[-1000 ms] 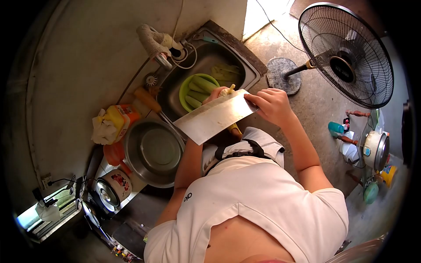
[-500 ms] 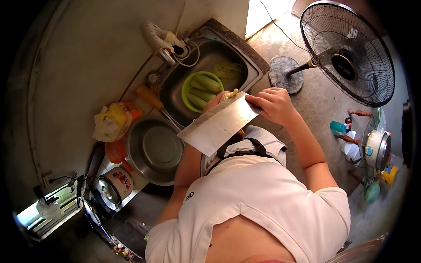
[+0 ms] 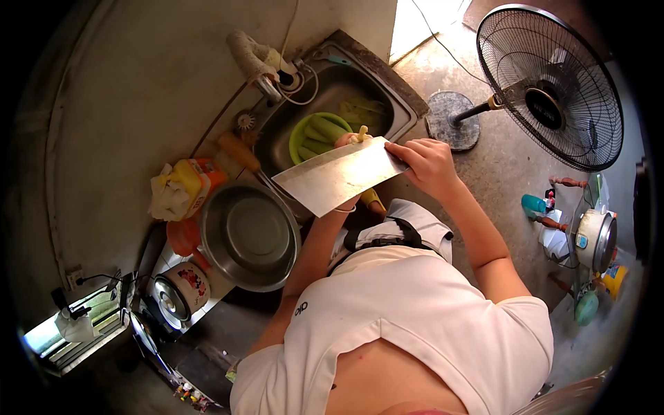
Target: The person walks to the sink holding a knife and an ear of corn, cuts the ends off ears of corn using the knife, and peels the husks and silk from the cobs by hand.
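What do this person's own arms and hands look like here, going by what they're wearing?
Both arms come out of the short, loose sleeves of a white shirt that end above the elbows. A thin, pale band circles the left wrist. The right hand wears no glove, and no ring shows on it. The left hand is mostly hidden, so any ring there can't be ruled out.

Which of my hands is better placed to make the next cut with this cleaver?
Probably your right hand: it grips the cleaver at its handle end. Your left hand, mostly hidden behind it, seems to hold the pale vegetable.
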`<state>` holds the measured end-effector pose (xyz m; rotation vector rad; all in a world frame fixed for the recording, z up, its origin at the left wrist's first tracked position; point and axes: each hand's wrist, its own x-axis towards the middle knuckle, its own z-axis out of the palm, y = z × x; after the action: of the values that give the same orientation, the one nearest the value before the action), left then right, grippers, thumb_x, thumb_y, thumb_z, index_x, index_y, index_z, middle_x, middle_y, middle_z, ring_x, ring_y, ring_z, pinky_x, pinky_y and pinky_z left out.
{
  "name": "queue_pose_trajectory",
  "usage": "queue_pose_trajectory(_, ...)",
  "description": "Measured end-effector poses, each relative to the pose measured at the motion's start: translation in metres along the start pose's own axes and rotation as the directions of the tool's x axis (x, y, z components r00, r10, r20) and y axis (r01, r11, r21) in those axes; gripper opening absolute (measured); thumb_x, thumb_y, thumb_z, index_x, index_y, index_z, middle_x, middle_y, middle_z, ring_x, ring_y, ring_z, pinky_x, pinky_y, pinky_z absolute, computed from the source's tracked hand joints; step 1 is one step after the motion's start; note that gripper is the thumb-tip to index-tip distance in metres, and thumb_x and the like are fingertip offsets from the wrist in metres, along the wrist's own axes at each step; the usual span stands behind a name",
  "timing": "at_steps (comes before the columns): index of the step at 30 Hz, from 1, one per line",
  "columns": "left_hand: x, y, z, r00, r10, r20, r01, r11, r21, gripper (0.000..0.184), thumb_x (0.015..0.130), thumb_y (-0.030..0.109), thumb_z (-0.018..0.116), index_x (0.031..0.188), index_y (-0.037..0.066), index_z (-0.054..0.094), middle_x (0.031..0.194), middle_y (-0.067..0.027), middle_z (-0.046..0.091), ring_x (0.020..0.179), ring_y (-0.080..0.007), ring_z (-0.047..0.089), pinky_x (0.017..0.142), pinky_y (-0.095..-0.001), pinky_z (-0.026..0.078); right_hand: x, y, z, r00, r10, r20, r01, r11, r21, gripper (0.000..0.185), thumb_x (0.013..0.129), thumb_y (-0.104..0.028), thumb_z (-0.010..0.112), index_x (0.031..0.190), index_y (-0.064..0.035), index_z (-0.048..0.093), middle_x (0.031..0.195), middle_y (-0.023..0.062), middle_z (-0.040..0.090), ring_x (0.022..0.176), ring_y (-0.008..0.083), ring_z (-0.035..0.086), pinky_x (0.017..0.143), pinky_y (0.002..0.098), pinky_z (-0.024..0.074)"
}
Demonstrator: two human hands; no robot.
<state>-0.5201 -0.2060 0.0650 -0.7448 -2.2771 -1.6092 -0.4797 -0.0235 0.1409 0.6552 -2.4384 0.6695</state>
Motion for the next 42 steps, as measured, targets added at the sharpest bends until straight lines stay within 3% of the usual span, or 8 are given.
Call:
queue_pose_trajectory(4,0.006,0.009,-0.001,0.993,-0.119,-0.015,0.113,0.97,-0.217,0.04,0.079,0.019,0.072,0.109,0.002,0.053,0.102,-0.0085,0.057,0.092,-0.0206,0.058,0.079,-0.0308,0.048,-0.002,-0.002,0.003,0.999,0.046,-0.001,-0.046,0.999,-0.003,0.038,0.064,-0.017,0.07,0.1,-0.0082,0.064,0.072,0.0032,0.061,0.064,0.0201,0.063,0.057,0.0306,0.0506)
queue_pose_trajectory(9,0.016,0.018,-0.01,0.991,0.131,0.004,-0.129,0.97,0.204,0.043,0.077,0.022,0.073,0.108,0.001,0.053,0.099,-0.011,0.059,0.086,-0.0261,0.059,0.078,-0.0336,0.048,-0.002,-0.004,0.005,0.993,0.111,-0.029,-0.109,0.993,0.054,0.036,0.062,-0.013,0.07,0.098,-0.0077,0.065,0.074,0.0045,0.063,0.065,0.0212,0.063,0.058,0.0319,0.0509)
queue_pose_trajectory(17,0.011,0.026,-0.013,0.999,-0.03,-0.035,0.038,0.967,0.253,0.056,0.073,0.027,0.076,0.115,0.005,0.047,0.097,-0.015,0.063,0.084,-0.0342,0.063,0.068,-0.0382,0.051,-0.002,-0.008,0.012,0.907,0.414,-0.082,-0.354,0.852,0.387,0.016,0.076,-0.008,0.069,0.092,-0.0069,0.068,0.068,0.0094,0.062,0.056,0.0226,0.061,0.049,0.029,0.0463)
queue_pose_trajectory(23,0.006,0.012,-0.023,0.853,-0.36,0.378,0.474,0.837,-0.273,0.055,0.084,0.018,0.066,0.129,0.001,0.04,0.123,-0.01,0.053,0.113,-0.0239,0.052,0.095,-0.033,0.041,-0.002,0.005,-0.018,0.979,0.172,-0.107,-0.167,0.984,0.055,0.03,0.065,-0.012,0.071,0.095,-0.0087,0.067,0.069,0.005,0.062,0.06,0.0195,0.062,0.054,0.0287,0.0483)
queue_pose_trajectory(26,0.009,0.028,-0.026,0.953,-0.134,0.272,0.211,0.937,-0.278,0.051,0.085,0.013,0.062,0.131,0.002,0.04,0.123,-0.0098,0.052,0.114,-0.021,0.05,0.1,-0.0315,0.038,-0.003,-0.003,-0.026,0.998,0.065,-0.026,-0.068,0.99,-0.121,0.037,0.059,-0.016,0.071,0.095,-0.01,0.066,0.068,0.0021,0.059,0.062,0.0175,0.062,0.055,0.0286,0.0489)
queue_pose_trajectory(27,0.011,0.024,-0.029,0.972,0.042,0.23,-0.06,0.996,0.071,0.045,0.088,0.016,0.059,0.128,0.004,0.043,0.118,-0.009,0.053,0.11,-0.0193,0.051,0.098,-0.0285,0.038,-0.006,-0.003,-0.025,0.999,0.038,-0.003,-0.038,0.985,-0.167,0.04,0.057,-0.017,0.071,0.095,-0.0105,0.065,0.067,0.0009,0.056,0.061,0.0164,0.061,0.054,0.0287,0.0487)
queue_pose_trajectory(34,0.001,0.009,-0.017,0.949,-0.231,0.217,0.293,0.9,-0.324,0.038,0.089,0.019,0.058,0.121,0.007,0.042,0.114,-0.0071,0.05,0.105,-0.015,0.05,0.095,-0.029,0.04,-0.009,-0.009,-0.028,0.999,0.04,0.006,-0.038,0.989,-0.143,0.041,0.056,-0.018,0.071,0.096,-0.0104,0.064,0.066,0.0008,0.055,0.06,0.0167,0.059,0.053,0.0287,0.0481)
queue_pose_trajectory(42,0.002,0.01,-0.014,0.979,-0.094,0.18,0.12,0.983,-0.142,0.045,0.086,0.015,0.06,0.125,0.007,0.039,0.113,-0.0078,0.05,0.104,-0.0156,0.051,0.092,-0.0275,0.041,-0.012,-0.015,-0.026,0.998,0.06,0.004,-0.059,0.988,-0.142,0.039,0.059,-0.017,0.071,0.097,-0.0096,0.064,0.065,0.0009,0.054,0.059,0.0169,0.058,0.053,0.0292,0.0481)
